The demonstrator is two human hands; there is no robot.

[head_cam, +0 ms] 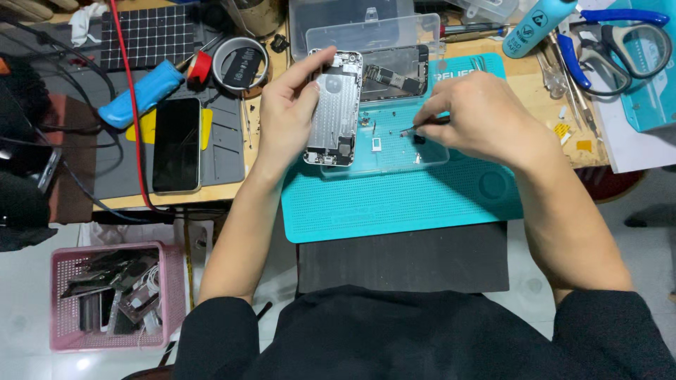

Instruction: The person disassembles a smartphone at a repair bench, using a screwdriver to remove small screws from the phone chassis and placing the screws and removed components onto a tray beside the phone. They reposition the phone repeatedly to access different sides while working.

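Note:
My left hand (289,105) grips an opened silver phone housing (336,112), tilted up on its long edge over a teal work mat (394,204). My right hand (479,116) pinches thin dark tweezers (422,125), tips pointing left toward small screws and a tiny white part (376,145) lying on a clear plastic lid (394,151). A phone circuit board (394,77) lies just behind the housing.
A dark phone (177,144) lies screen-up on a grey mat (225,151) at left, with a blue tool (141,93) and tape roll (240,65) behind. Clear boxes (352,24), pliers (605,42) and a teal bottle (535,24) sit at back. A pink basket (116,295) of parts stands on the floor.

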